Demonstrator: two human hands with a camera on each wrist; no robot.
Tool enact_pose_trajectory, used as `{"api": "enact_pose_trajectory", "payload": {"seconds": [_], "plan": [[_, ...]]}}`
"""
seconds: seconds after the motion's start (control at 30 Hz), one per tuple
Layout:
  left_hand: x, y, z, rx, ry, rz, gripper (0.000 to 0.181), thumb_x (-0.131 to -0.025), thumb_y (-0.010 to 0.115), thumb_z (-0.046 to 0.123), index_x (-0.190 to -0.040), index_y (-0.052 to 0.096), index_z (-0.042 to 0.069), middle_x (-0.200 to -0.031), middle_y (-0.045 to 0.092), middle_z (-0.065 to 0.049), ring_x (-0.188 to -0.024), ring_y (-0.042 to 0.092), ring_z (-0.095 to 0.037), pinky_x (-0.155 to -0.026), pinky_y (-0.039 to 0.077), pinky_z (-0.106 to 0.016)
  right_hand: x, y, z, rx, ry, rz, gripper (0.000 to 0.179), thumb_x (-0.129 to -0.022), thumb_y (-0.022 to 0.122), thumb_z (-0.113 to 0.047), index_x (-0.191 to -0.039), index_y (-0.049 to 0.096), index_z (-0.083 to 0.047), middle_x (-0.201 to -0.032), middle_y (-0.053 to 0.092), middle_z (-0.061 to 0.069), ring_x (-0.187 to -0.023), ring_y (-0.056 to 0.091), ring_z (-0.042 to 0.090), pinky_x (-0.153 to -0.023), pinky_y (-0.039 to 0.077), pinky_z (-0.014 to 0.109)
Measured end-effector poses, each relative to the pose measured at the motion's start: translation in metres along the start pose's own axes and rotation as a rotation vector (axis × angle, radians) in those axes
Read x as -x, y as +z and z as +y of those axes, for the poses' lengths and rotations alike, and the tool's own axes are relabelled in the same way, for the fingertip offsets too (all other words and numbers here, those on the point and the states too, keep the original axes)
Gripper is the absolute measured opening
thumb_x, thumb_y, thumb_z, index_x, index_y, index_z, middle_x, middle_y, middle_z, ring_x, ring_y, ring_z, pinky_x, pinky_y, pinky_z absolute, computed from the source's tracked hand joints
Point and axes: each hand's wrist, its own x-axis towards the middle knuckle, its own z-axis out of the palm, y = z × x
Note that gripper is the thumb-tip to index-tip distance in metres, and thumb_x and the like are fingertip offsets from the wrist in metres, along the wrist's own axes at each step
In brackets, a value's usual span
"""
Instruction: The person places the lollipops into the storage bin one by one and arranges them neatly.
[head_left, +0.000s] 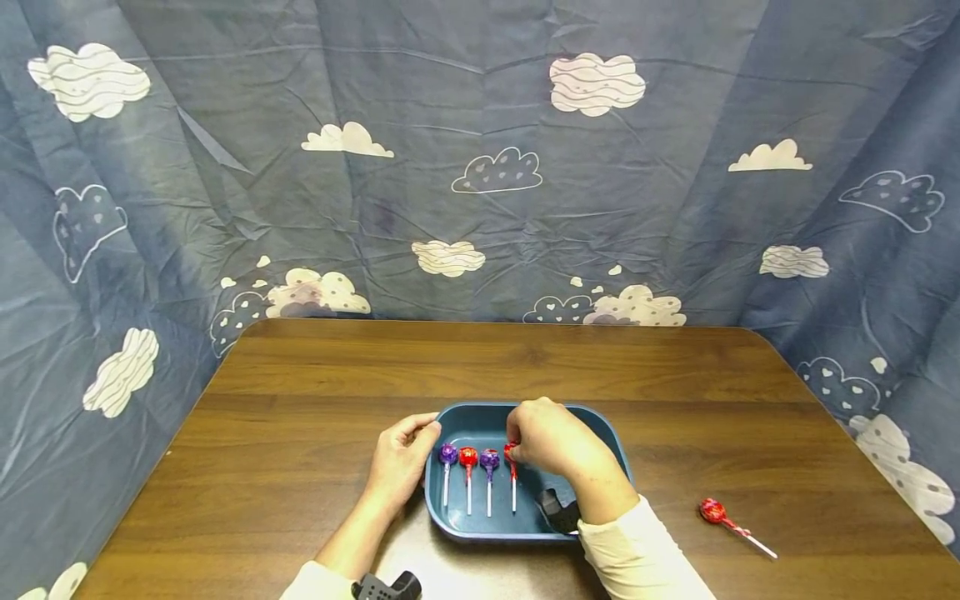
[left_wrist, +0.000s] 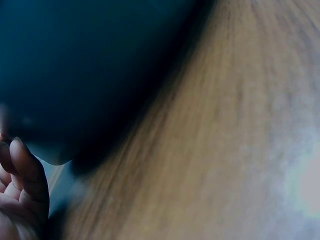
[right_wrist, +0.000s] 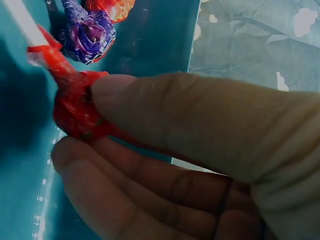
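A blue tray [head_left: 476, 421] stands near the front of the table. My left hand [head_left: 397, 458] holds its left rim, thumb on top of the edge. Inside the tray my right hand [head_left: 551, 437] pinches the wrapped head of a red lollipop [right_wrist: 75, 107] between thumb and fingers, its white stick pointing toward me. To its left lie a purple lollipop [head_left: 490, 460], a red lollipop [head_left: 468, 457] and another purple lollipop [head_left: 447, 453], side by side with sticks toward me. In the left wrist view the tray's dark side [left_wrist: 90, 65] fills the upper left.
Another red lollipop [head_left: 712, 511] lies on the wooden table [head_left: 337, 367] to the right of the tray, its stick slanting toward the front right. A blue curtain [head_left: 420, 200] with white clouds hangs behind the table and along both sides.
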Motion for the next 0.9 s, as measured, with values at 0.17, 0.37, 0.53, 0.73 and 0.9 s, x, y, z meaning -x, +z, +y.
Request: {"api": "enact_pose_trajectory", "payload": {"seconds": [0.17, 0.37, 0.53, 0.73, 0.9], "plan": [[-0.0008, 0.0009, -0.0010, -0.002, 0.003, 0.007, 0.022, -0.094, 0.068, 0.013, -0.112, 0.076, 0.003, -0.077, 0.067, -0.008, -0.053, 0.052, -0.006, -0.044, 0.041, -0.022, 0.0003, 0.0042, -0.0008, 0.022, 0.001, -0.012, 0.020, -0.077, 0.086, -0.008, -0.068, 0.069, -0.011, -0.067, 0.062, -0.002, -0.069, 0.055, 0.016, -0.065, 0.049, 0.034], [-0.0011, 0.0005, -0.0005, -0.018, 0.002, 0.019, 0.022, -0.094, 0.069, 0.014, -0.111, 0.077, 0.004, -0.075, 0.066, -0.006, -0.054, 0.052, -0.007, -0.044, 0.042, -0.023, -0.0016, 0.0076, -0.0013, 0.030, 0.004, -0.025, 0.020, -0.077, 0.086, -0.008, -0.069, 0.068, -0.011, -0.067, 0.062, -0.002, -0.072, 0.054, 0.017, -0.067, 0.048, 0.036], [-0.0014, 0.0005, -0.0006, -0.028, 0.006, 0.018, 0.022, -0.094, 0.068, 0.014, -0.112, 0.077, 0.004, -0.079, 0.069, -0.011, -0.057, 0.054, -0.007, -0.046, 0.043, -0.023, -0.0018, 0.0086, -0.0007, 0.031, 0.014, -0.041, 0.019, -0.077, 0.086, -0.008, -0.069, 0.069, -0.012, -0.066, 0.062, -0.002, -0.076, 0.054, 0.019, -0.069, 0.048, 0.037], [-0.0013, 0.0008, -0.0020, -0.034, 0.015, 0.022, 0.023, -0.094, 0.068, 0.015, -0.113, 0.076, 0.003, -0.084, 0.072, -0.014, -0.057, 0.054, -0.006, -0.046, 0.043, -0.023, -0.0012, 0.0084, -0.0013, 0.024, 0.066, -0.074, 0.012, -0.076, 0.085, -0.007, -0.077, 0.073, -0.011, -0.071, 0.065, -0.001, -0.080, 0.054, 0.019, -0.070, 0.049, 0.038], [-0.0019, 0.0003, -0.0009, -0.051, 0.020, 0.019, 0.024, -0.094, 0.068, 0.015, -0.113, 0.076, 0.003, -0.085, 0.072, -0.015, -0.057, 0.054, -0.007, -0.046, 0.044, -0.024, -0.0015, 0.0092, -0.0010, 0.028, 0.065, -0.072, 0.011, -0.078, 0.083, -0.005, -0.078, 0.074, -0.011, -0.071, 0.065, -0.001, -0.079, 0.052, 0.019, -0.070, 0.048, 0.036]]}}
